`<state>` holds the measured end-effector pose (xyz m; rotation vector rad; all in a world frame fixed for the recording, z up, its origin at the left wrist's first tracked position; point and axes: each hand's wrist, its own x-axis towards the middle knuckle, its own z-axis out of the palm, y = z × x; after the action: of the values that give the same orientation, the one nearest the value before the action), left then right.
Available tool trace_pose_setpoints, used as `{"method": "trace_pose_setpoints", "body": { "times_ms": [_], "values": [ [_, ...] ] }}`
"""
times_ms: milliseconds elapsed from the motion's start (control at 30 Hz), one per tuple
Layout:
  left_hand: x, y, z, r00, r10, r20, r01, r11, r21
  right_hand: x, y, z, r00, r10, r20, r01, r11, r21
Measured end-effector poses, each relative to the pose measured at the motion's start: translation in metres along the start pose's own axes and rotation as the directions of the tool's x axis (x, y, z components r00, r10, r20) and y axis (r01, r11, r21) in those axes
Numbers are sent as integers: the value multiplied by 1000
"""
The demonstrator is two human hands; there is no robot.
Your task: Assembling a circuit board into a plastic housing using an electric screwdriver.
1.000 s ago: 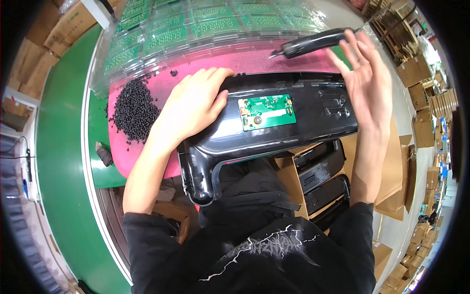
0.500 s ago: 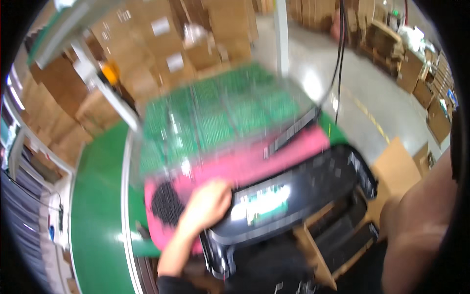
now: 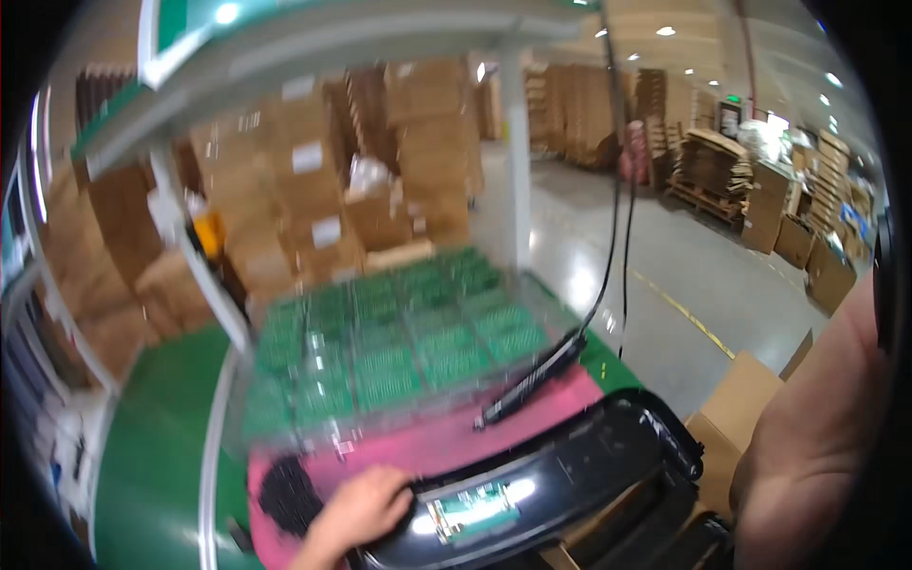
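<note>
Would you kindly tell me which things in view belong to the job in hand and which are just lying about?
Likely part of the job:
black housing, touched by the left hand
green circuit board on it
corded black tool
small black pieces, heaped
trayed green boards

Apparently just lying about:
stacked cardboard boxes behind
cardboard pile at right

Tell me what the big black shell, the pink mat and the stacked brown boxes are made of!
The black shell looks like hard, glossy plastic: bright light reflects off it. The pink mat looks mostly dull, maybe rubber or foam; the blur leaves that open. The brown boxes seem to be cardboard: plain brown, dull and flat-sided, with pale labels on some.
</note>
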<state>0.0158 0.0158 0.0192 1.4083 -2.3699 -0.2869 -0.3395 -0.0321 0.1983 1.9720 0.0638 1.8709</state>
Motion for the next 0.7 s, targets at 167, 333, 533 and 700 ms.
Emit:
{"method": "trace_pose_setpoints", "body": {
  "times_ms": [167,333,533,700],
  "values": [
    [26,-16,-2,999,-3,33,5,997,-76,-47,-36,32,955,262,140,-277,956,100],
    [23,-9,2,984,-48,171,60,996,-68,-28,-74,37,894,395,212,-426,895,133],
    [-40,27,-15,995,-88,-44,83,992,-99,2,-86,71,851,287,441,-484,755,442],
    [-88,67,-37,950,-96,-299,63,991,-121,15,-121,98,771,119,625,-305,931,199]
  ]
}}
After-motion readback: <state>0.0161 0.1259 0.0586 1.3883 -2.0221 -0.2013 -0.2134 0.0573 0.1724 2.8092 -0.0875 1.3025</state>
